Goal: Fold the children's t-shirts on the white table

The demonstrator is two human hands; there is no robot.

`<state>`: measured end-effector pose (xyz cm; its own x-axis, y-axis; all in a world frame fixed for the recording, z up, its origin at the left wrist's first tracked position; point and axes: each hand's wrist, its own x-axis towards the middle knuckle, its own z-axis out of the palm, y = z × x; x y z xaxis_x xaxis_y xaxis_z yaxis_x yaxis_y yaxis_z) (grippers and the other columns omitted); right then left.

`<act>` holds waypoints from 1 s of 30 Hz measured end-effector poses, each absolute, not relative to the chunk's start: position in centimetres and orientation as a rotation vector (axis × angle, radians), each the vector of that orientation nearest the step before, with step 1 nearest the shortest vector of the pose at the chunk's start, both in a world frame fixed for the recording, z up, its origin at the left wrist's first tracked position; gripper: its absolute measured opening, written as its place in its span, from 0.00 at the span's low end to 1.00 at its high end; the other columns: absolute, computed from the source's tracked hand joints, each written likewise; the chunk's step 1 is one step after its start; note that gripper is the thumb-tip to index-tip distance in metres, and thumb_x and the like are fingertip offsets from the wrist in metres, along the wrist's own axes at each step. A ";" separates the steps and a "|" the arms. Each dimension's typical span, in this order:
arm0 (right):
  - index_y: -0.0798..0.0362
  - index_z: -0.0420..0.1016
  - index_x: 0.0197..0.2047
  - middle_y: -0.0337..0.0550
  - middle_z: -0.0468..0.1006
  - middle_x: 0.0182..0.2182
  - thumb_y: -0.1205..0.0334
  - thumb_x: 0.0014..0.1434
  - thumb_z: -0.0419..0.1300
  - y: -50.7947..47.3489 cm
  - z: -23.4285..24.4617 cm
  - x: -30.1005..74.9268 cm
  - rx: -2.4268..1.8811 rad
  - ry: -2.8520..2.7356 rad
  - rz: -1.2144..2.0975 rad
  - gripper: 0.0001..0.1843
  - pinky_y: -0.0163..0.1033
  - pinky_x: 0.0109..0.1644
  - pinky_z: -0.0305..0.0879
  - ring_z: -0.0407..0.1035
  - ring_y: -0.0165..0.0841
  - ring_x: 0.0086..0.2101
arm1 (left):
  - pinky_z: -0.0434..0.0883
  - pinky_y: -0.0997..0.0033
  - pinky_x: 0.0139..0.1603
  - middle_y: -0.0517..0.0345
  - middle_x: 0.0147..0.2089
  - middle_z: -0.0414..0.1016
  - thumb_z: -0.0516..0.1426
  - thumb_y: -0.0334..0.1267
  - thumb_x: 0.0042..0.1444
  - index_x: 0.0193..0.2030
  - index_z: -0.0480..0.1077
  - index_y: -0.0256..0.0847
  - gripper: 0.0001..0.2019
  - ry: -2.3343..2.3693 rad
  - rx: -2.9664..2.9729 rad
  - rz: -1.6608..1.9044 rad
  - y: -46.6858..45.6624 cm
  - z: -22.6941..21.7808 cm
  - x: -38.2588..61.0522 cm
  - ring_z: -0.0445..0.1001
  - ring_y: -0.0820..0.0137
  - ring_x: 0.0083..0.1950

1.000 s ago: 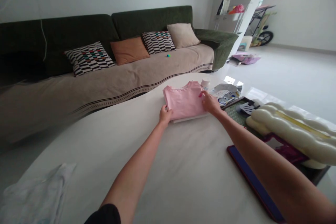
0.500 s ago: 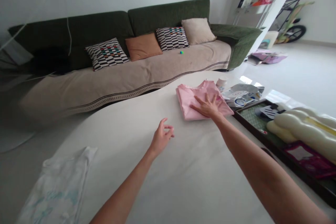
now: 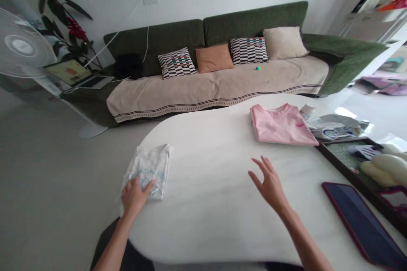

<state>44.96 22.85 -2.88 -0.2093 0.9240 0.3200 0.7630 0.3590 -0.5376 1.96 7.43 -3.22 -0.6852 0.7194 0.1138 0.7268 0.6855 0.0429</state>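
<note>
A folded white shirt (image 3: pixel 159 165) with light-blue print lies near the left edge of the white table (image 3: pixel 203 211). My left hand (image 3: pixel 135 197) rests on the lower part of this shirt, thumb spread away from the fingers; the palm side is hidden. Farther back on the right sits a folded pink T-shirt (image 3: pixel 281 125), neckline toward the sofa. Nearer to me, my right hand (image 3: pixel 269 182) hovers over the tabletop with fingers apart, holding nothing and not touching the pink shirt.
At the right are a dark-edged tray (image 3: pixel 337 159), a tablet in a red case (image 3: pixel 359 220) and a crinkled plastic package (image 3: pixel 337 126). Beyond the table stands a green sofa (image 3: pixel 178 34) with cushions. A white fan (image 3: pixel 25 46) and a laptop (image 3: pixel 76 76) are at left.
The view has turned left. My right hand has lifted off the pink T-shirt and come back toward me. My left hand has moved left onto the white shirt.
</note>
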 end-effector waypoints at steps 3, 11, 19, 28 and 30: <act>0.51 0.67 0.49 0.52 0.62 0.55 0.55 0.57 0.48 14.3 -3.7 41.9 -1.332 -2.073 0.653 0.19 0.47 0.55 0.58 0.59 0.40 0.54 | 0.59 0.57 0.51 0.37 0.50 0.65 0.47 0.53 0.53 0.54 0.62 0.28 0.31 -2.688 -1.263 -0.168 7.3 -3.4 4.0 0.64 0.53 0.52; 0.53 0.67 0.49 0.51 0.72 0.44 0.54 0.56 0.48 7.3 -3.4 37.4 -1.343 -1.803 0.996 0.20 0.42 0.41 0.68 0.68 0.38 0.43 | 0.63 0.57 0.47 0.42 0.49 0.66 0.51 0.52 0.52 0.56 0.62 0.36 0.28 -2.437 -1.878 -0.553 2.9 -2.5 17.4 0.65 0.56 0.48; 0.59 0.68 0.46 0.44 0.75 0.27 0.60 0.55 0.49 9.8 -2.6 41.3 -1.673 -1.953 0.865 0.19 0.37 0.37 0.65 0.70 0.33 0.29 | 0.65 0.66 0.51 0.47 0.47 0.69 0.50 0.37 0.54 0.49 0.67 0.35 0.16 -2.403 -2.220 -1.155 5.1 -1.8 16.2 0.67 0.66 0.50; 0.57 0.61 0.56 0.47 0.74 0.38 0.76 0.50 0.47 21.0 -2.1 36.4 -1.638 -2.167 0.791 0.29 0.33 0.42 0.61 0.69 0.30 0.35 | 0.67 0.72 0.44 0.57 0.38 0.75 0.53 0.24 0.44 0.39 0.71 0.39 0.14 -2.695 -2.171 -0.944 14.8 -2.2 10.2 0.72 0.70 0.41; 0.56 0.62 0.56 0.46 0.74 0.37 0.78 0.48 0.48 22.3 -2.1 35.5 -1.575 -2.235 0.792 0.30 0.33 0.43 0.60 0.68 0.31 0.37 | 0.67 0.71 0.44 0.58 0.38 0.74 0.53 0.27 0.45 0.36 0.71 0.40 0.11 -2.593 -2.237 -0.957 13.9 -1.6 10.5 0.71 0.70 0.41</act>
<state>35.53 22.28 -2.14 -0.3580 0.9308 -0.0733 0.7693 0.2496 -0.5881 10.48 13.89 -1.64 -0.1575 0.9870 0.0308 0.7702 0.1033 0.6294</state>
